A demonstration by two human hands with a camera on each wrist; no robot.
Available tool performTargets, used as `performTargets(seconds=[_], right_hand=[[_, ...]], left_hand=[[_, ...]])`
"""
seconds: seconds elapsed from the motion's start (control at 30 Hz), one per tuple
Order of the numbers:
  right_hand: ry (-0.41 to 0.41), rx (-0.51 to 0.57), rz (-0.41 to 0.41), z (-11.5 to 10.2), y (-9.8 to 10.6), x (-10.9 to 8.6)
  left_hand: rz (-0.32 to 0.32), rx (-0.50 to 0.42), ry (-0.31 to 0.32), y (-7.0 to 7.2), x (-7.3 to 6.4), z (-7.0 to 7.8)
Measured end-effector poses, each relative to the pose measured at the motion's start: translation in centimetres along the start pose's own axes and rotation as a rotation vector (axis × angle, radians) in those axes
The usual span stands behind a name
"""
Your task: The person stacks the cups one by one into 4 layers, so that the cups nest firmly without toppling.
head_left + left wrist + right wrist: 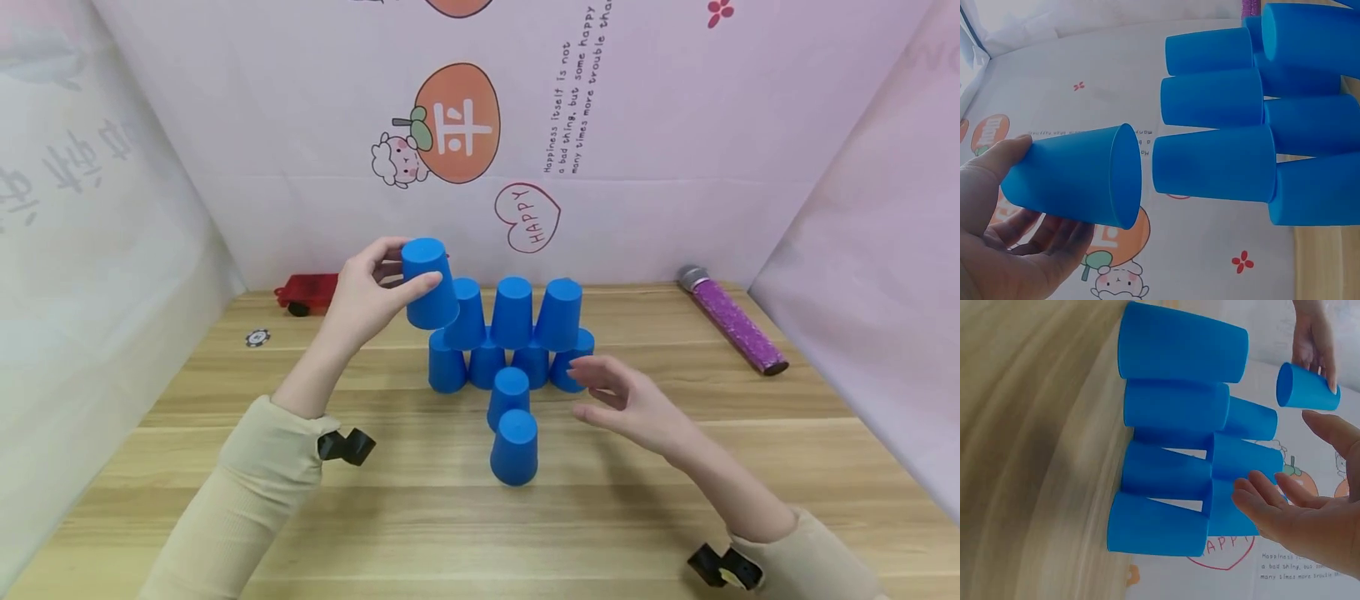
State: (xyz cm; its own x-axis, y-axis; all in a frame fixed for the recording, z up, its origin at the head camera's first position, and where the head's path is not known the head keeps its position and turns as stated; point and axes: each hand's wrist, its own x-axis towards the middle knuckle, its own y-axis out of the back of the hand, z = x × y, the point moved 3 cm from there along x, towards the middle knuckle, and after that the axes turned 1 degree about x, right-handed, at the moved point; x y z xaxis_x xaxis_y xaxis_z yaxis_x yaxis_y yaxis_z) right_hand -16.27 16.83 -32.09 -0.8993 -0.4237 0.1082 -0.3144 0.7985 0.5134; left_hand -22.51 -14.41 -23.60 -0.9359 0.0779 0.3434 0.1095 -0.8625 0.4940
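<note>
My left hand (358,298) grips an upside-down blue cup (431,292), thumb on the near side, raised at the upper left of a cup stack. In the left wrist view the held cup (1069,175) is apart from the stacked ones. The stack has a bottom row of several upside-down blue cups (447,367) with three more cups (513,312) on top. Two further blue cups (515,450) stand in front, one behind the other. To the right of the stack, my right hand (633,407) hovers with loosely bent fingers and nothing in them.
A red toy cart (309,292) is partly hidden behind the left arm, with a poker chip (257,337) nearer on the wooden table (420,533). At the back right lies a purple glittery microphone (735,323). Printed white cloth (637,208) encloses the back and sides.
</note>
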Motion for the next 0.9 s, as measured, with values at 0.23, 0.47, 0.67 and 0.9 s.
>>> performTargets(seconds=[0.23, 0.47, 0.67, 0.9], right_hand=[[-0.023, 0.03, -0.052, 0.8, -1.8, -0.5], [-0.073, 0.08, -0.098, 1.4, -4.2, -0.6], [-0.101, 0.101, -0.12, 1.3, -5.5, -0.1], [-0.091, 0.115, -0.137, 1.1, -6.0, 0.2]], left_hand=[[-0.008, -0.031, -0.014, -0.2, 1.1, 0.7], [-0.014, -0.034, -0.014, -0.6, 2.7, 1.2], [-0.029, -0.026, -0.013, -1.3, 4.0, 1.7], [-0.065, -0.018, -0.023, -2.6, 5.1, 2.3]])
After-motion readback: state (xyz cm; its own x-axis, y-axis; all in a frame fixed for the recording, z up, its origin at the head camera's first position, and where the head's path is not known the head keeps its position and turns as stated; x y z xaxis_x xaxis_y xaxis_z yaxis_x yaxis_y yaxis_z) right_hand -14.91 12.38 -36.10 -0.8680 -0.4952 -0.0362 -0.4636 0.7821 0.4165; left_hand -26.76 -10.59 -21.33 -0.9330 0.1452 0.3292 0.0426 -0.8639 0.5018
